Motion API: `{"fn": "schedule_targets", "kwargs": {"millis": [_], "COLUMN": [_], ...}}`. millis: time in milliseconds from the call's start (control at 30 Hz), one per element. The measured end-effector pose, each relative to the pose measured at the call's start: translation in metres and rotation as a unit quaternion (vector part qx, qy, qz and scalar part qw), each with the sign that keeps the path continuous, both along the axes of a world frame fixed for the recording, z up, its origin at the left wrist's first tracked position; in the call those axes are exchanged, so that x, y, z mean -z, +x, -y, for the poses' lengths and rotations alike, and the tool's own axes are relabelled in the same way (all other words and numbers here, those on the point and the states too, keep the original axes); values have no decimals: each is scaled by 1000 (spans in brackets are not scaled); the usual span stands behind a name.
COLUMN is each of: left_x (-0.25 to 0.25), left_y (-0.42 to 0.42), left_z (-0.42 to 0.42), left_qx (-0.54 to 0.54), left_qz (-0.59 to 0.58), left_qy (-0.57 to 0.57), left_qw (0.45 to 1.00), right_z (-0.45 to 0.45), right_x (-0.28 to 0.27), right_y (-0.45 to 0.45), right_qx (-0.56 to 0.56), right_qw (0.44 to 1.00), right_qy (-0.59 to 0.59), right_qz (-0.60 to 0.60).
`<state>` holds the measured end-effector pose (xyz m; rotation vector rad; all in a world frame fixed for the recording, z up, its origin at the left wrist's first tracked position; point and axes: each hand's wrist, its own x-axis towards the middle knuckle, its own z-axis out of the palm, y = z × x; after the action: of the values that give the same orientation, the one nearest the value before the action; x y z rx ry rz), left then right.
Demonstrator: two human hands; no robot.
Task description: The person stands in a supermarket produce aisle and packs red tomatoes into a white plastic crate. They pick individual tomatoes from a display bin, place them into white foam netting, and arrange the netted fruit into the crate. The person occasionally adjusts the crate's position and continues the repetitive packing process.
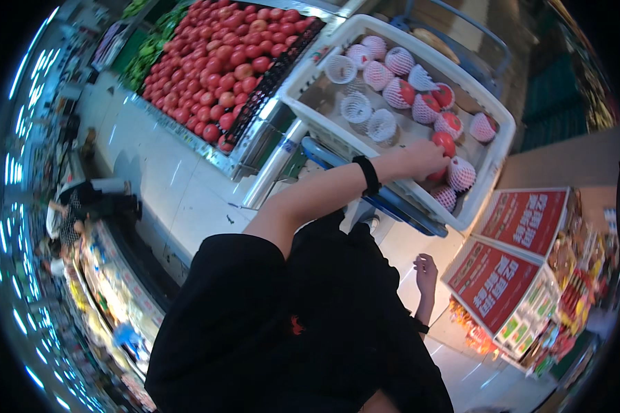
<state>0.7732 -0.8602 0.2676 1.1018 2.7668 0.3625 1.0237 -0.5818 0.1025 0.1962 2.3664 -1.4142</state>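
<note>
My left hand, with a black band on its wrist, reaches into a white plastic crate. Its fingers touch or lie between a bare tomato and another red fruit partly covered by them; their grip is hidden. Beside the fingertips lies a tomato in a pink foam net. More netted tomatoes fill the crate's far and right parts, and several white foam nets without fruit stand at its left. My right hand hangs outside the crate, fingers loosely bent, with nothing visible in it.
A sloping display of loose tomatoes stands at the upper left, beside leafy greens. The crate rests on a blue cart. Red printed cartons with packaged goods stand at the right. People are at a lit counter far left.
</note>
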Motion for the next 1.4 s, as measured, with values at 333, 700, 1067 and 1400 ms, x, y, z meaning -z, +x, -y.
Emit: {"fn": "schedule_targets", "kwargs": {"millis": [333, 700, 1067, 1400], "left_x": [-89, -155, 6, 91], "left_y": [43, 192, 235, 177], "left_z": [63, 261, 506, 609], "left_qx": [-260, -534, -730, -631], "left_qz": [-131, -182, -60, 129], "left_qy": [349, 513, 317, 126], "left_qw": [891, 646, 603, 755], "right_z": [-2, 25, 88, 158], "right_x": [28, 108, 41, -26], "right_y": [-39, -15, -58, -42], "right_qx": [-171, -220, -182, -52], "right_qw": [981, 968, 971, 982], "right_qy": [89, -75, 39, 42], "right_qz": [16, 96, 148, 174]}}
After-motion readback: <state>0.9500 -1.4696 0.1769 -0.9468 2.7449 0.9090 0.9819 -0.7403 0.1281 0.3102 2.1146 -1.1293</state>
